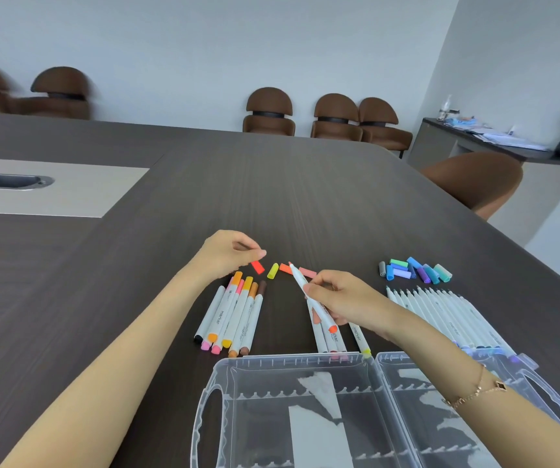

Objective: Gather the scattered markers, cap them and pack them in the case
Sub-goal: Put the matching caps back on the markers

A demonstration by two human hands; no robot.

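My right hand [341,298] grips an uncapped white marker with an orange-red end [319,310], its tip pointing up-left toward loose caps. My left hand [228,253] hovers with thumb and forefinger pinched together just above a red cap [257,267]; whether they touch the cap I cannot tell. A yellow cap [272,270], an orange cap [284,268] and a pink cap [308,272] lie between the hands. Several capped warm-coloured markers [234,312] lie below my left hand. A few uncapped markers [331,339] rest under my right hand. The clear plastic case [272,363] lies open at the front.
A pile of blue, green and purple caps [413,270] lies at the right, above a row of several uncapped white markers [440,315]. Brown chairs [336,118] stand beyond the dark table [272,184]. A light inset panel with a metal slot [8,180] is at the left.
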